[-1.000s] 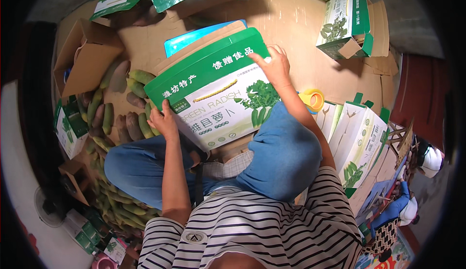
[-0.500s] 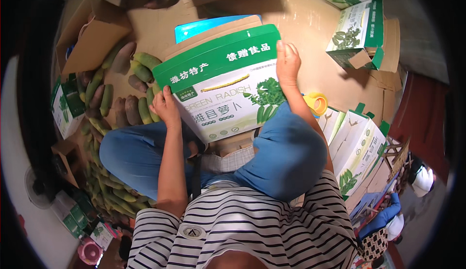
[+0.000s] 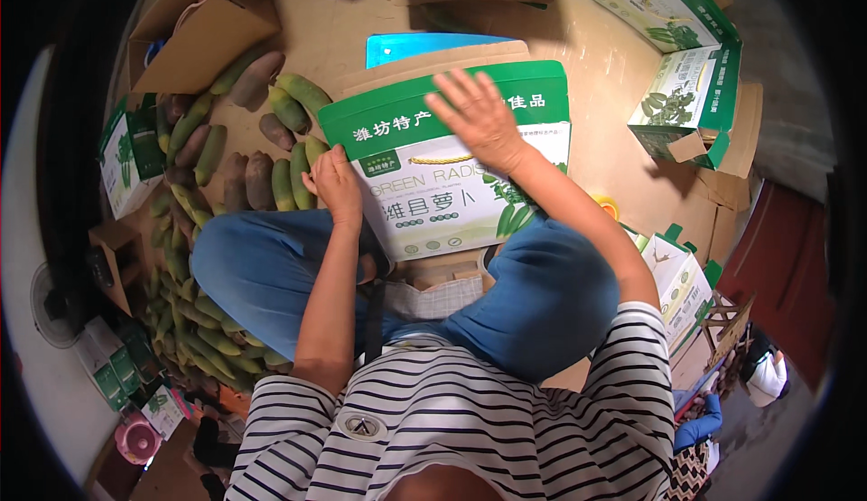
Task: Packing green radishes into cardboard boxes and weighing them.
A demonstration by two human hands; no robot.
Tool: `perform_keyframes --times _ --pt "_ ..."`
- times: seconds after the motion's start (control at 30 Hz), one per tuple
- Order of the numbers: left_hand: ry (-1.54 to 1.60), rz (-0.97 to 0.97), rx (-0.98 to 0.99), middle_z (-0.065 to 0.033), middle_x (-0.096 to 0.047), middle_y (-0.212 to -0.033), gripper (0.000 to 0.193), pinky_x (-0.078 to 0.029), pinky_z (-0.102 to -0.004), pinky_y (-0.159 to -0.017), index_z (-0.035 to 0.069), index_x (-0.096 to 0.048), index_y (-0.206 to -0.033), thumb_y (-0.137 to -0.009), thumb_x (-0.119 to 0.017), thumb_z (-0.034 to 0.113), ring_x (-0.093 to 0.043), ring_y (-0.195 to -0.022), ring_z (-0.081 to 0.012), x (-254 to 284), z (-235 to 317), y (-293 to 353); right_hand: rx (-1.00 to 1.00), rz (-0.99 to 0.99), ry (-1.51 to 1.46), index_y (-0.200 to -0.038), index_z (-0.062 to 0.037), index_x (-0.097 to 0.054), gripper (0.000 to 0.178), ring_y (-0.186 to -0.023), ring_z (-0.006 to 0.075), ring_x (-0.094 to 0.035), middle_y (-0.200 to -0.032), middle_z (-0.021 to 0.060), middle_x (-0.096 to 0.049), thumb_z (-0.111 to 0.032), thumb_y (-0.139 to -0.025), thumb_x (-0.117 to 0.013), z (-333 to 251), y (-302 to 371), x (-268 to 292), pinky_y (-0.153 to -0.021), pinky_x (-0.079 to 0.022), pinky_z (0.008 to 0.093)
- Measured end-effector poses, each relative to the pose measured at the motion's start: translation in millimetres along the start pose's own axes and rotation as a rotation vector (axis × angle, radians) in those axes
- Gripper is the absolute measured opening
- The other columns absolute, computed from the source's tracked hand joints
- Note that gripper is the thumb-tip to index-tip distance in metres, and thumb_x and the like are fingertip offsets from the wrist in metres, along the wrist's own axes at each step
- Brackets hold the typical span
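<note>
A white and green gift carton (image 3: 433,203) with a yellow cord handle stands in front of my crossed legs, its green top flap (image 3: 388,126) facing me. My left hand (image 3: 336,185) grips the carton's left edge. My right hand (image 3: 479,121) lies across the flap and upper front, fingers stretched out and spread, covering part of the print and handle. A brown cardboard flap (image 3: 442,56) rises behind the green one. Past it lies a shiny blue sheet or packet (image 3: 397,46). The carton's inside is hidden from me.
Green radishes (image 3: 194,329) lie heaped at my left, with reddish-brown ones (image 3: 259,180) among them. An open brown box (image 3: 203,27) stands far left. More printed cartons (image 3: 677,94) stand at the far right and near right (image 3: 677,289). A yellow tape roll (image 3: 607,205) sits behind my right forearm.
My right hand has left the carton's right edge and moved left onto the flap, fingers spread. My left hand keeps its grip. The whole view has shifted slightly.
</note>
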State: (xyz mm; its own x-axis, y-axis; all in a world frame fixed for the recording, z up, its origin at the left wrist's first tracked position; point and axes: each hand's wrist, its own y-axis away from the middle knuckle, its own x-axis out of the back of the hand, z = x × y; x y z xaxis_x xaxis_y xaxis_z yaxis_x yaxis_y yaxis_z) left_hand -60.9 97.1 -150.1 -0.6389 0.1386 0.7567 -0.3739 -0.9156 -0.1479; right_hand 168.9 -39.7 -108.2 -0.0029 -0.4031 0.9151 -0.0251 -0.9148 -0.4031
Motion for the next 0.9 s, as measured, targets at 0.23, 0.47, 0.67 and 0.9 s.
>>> perform_keyframes --times 0.23,0.47,0.67,0.9 --pt "0.004 -0.005 0.000 -0.0055 -0.060 -0.090 0.029 -0.015 -0.0540 -0.106 0.008 -0.060 -0.088 -0.098 -0.040 0.026 -0.054 -0.096 -0.0253 -10.4 -2.3 4.4 0.320 0.013 -0.351 -0.134 -0.0149 -0.045 0.048 -0.135 0.0255 -0.031 -0.145 0.0065 -0.036 -0.017 -0.086 -0.049 -68.2 -53.9 -36.8 -0.113 -0.018 0.0448" --pt "0.021 0.002 0.015 -0.0042 -0.057 -0.083 0.033 -0.016 -0.0520 -0.105 0.007 -0.057 -0.081 -0.099 -0.040 0.028 -0.053 -0.093 -0.0236 -2.9 0.7 1.1 0.140 -0.070 -0.293 -0.138 -0.0216 -0.040 0.073 -0.138 0.0281 -0.024 -0.148 0.0065 -0.029 -0.046 -0.075 -0.066 -45.9 -51.7 -23.3 -0.113 -0.017 0.0478" --pt "0.001 -0.028 0.008 -0.0036 -0.056 -0.082 0.033 -0.015 -0.0515 -0.106 0.008 -0.058 -0.080 -0.099 -0.040 0.028 -0.053 -0.092 -0.0232 -5.2 -3.1 0.6 -0.132 -0.099 -0.107 -0.139 -0.0251 -0.041 0.074 -0.138 0.0317 -0.023 -0.149 0.0107 -0.026 -0.048 -0.074 -0.067 23.2 19.1 11.5 -0.111 -0.016 0.0518" --pt "-0.017 -0.157 0.012 -0.0064 -0.057 -0.092 0.031 -0.013 -0.0532 -0.107 0.006 -0.058 -0.086 -0.090 -0.057 0.037 -0.051 -0.102 -0.0257 3.4 -5.0 0.3 -0.500 0.011 0.017 -0.143 -0.0210 -0.035 0.081 -0.136 0.0345 -0.026 -0.148 0.0138 -0.027 -0.048 -0.075 -0.068 54.7 82.2 43.5 -0.109 -0.020 0.0522"
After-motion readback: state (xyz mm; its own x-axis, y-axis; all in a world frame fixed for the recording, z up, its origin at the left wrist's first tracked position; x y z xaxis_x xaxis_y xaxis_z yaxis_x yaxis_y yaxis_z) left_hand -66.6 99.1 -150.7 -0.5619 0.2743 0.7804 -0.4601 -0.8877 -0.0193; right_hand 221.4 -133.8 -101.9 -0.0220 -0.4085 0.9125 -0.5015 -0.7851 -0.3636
